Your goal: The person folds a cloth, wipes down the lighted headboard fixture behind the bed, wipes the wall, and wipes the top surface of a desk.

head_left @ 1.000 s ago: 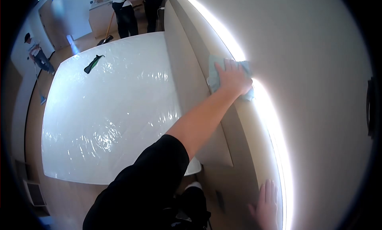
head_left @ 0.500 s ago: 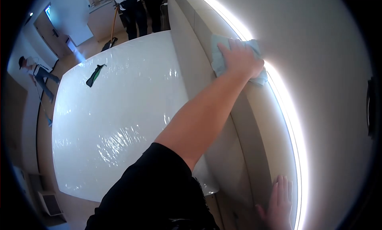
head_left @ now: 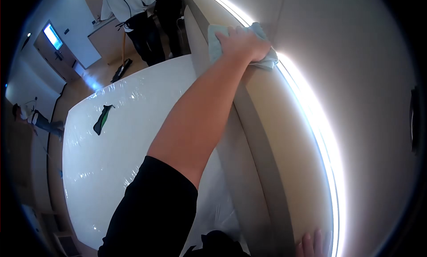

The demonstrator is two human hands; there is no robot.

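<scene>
My left hand [head_left: 245, 44] presses a folded light blue cloth [head_left: 215, 44] against the top of the ledge, beside the glowing light strip. Its fingers are spread over the cloth, which shows on both sides of the hand. Low in the view on the right, my right hand [head_left: 310, 244] rests on the pale ledge [head_left: 284, 168] with its fingers stretched and nothing visible in them; only the fingers show. The bright strip [head_left: 311, 108] curves between the ledge and the wall.
A plastic-wrapped mattress [head_left: 120, 154] lies left of the padded headboard [head_left: 242, 159], bearing a black and green object [head_left: 103, 120]. Two people [head_left: 129, 12] stand beyond it near a broom [head_left: 121, 70]. Another person [head_left: 38, 120] is at far left, by a door [head_left: 58, 54].
The view has shifted, and the mattress and its object appear lower. My left hand and the cloth sit higher and further left in view. My right hand has dropped toward the bottom edge.
</scene>
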